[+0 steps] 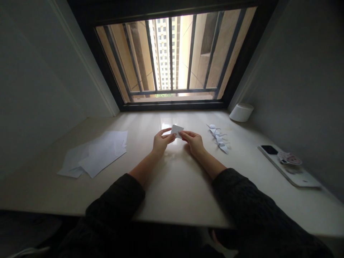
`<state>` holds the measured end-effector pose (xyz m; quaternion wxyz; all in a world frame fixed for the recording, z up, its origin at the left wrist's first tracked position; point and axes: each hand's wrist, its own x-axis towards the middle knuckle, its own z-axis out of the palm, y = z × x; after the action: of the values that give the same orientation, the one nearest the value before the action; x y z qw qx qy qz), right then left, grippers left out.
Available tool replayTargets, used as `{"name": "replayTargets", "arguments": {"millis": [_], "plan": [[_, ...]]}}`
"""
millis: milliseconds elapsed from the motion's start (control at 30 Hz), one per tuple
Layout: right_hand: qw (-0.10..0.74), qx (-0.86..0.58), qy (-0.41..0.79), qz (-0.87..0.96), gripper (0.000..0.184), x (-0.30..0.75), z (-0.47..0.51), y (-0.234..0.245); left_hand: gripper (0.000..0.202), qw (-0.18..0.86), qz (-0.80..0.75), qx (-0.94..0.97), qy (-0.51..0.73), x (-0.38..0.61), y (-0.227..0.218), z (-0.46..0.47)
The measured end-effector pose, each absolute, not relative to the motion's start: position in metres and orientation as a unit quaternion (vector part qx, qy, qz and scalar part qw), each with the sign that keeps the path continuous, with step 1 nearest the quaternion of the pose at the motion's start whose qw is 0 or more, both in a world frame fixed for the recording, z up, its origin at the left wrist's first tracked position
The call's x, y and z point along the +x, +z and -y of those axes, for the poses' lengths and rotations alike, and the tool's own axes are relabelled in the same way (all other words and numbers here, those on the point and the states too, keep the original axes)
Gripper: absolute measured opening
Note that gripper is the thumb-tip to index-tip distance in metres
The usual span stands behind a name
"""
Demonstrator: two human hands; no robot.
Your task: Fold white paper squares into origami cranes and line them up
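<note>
Two dark sleeves are reaching forward over the pale table (172, 193), one from each side, with the bare forearms converging at its middle. Two hands are working there on one small piece of white paper (177, 129). It is looking already folded: a compact shape with straight edges, tilted and lifted a little off the tabletop. The left hand (160, 142) is pinching its left edge between thumb and fingertips, the fingers curled in narrowly. The right hand (194, 141) is gripping the right edge the same way, thumb and forefinger closed on the paper and the other fingers tucked under.

To the left, near the hands, one loose pile of white sheets (96, 156) is lying fanned out; how many there are cannot be told. To the right, a short row of about four small folded paper figures (219, 138) is sitting just beside the right hand. Further right, one phone (288, 165) is lying flat near the wall. Beyond, one white round tub (241, 112) is standing in the corner, under one barred window (172, 57).
</note>
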<state>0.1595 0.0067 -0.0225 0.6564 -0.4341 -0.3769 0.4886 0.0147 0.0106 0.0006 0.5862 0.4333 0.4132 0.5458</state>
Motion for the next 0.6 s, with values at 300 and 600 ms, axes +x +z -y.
{"name": "replayTargets", "arguments": {"millis": [300,600], "plan": [[0.635,-0.442,0.485,0.408,0.037,0.1616,-0.0058,-0.0228,0.057,0.605,-0.429,0.398,0.540,0.0136,-0.0047,-0.0109],[0.619,-0.457,0.493,0.406,0.039,0.1642,-0.0088,-0.0256,0.059,0.610,-0.434,0.398,0.530,0.0137,-0.0048,-0.0088]]}}
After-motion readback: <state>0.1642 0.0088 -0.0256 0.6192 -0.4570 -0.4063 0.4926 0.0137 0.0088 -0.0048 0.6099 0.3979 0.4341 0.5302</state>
